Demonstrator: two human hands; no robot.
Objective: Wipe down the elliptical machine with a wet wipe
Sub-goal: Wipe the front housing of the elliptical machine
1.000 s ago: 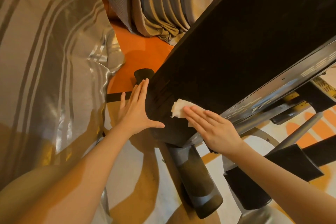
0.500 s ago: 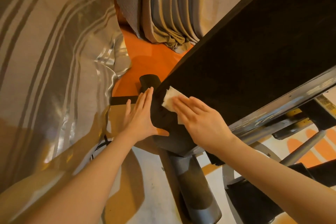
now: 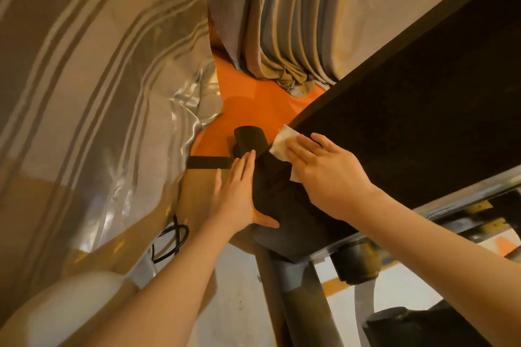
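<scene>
The elliptical machine [image 3: 408, 110] fills the right of the view: a broad black panel whose long axis runs from the rounded lower end near the middle of the frame up and away to the upper right, sloping upward that way, with a grey metal rail along its near edge and dark posts beneath. Behind it hang grey curtains [image 3: 282, 22] above an orange floor [image 3: 253, 104], and a striped, shiny cloth [image 3: 84, 79] drapes the left side.

The left hand [image 3: 239, 191] lies flat with fingers straight against the rounded end of the panel, thumb spread along the lower edge, holding nothing. The right hand [image 3: 327, 175] presses flat, fingers extended, on the wet wipe [image 3: 282, 141], which sits at the far edge of the panel's low end, one corner poking past the edge.

The step in hand looks like wiping that lower end. With the wipe already at the edge, the next stroke probably calls for drawing it back across or up along the long black face, most of which lies beyond reach of the present spot
</scene>
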